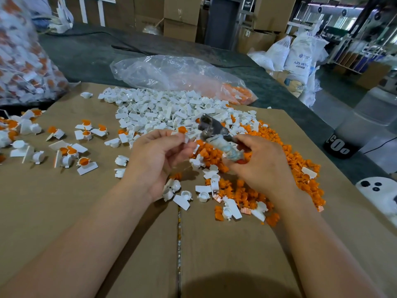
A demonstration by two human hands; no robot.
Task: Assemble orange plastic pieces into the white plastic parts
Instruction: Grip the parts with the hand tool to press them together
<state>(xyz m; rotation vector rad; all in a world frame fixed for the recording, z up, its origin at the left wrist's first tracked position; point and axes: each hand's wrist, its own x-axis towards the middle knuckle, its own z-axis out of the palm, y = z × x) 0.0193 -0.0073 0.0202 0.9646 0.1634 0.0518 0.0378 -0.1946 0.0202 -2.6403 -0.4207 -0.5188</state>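
A white plastic part [187, 138], with an orange piece [182, 129] apparently on it, is pinched by the left hand [159, 160], and just to its right a tape-wrapped metal tool [214, 130], gripped by the right hand [262, 166], is slanted up-left over it.

White parts [167, 110], small cups with flat tabs, lie heaped at the far middle of the worktop [86, 211]. Orange pieces [296, 168] spread in a loose pile just right of them, the two heaps mingling at the edge. Joined pairs [84, 131], orange in white, lie scattered at the left.
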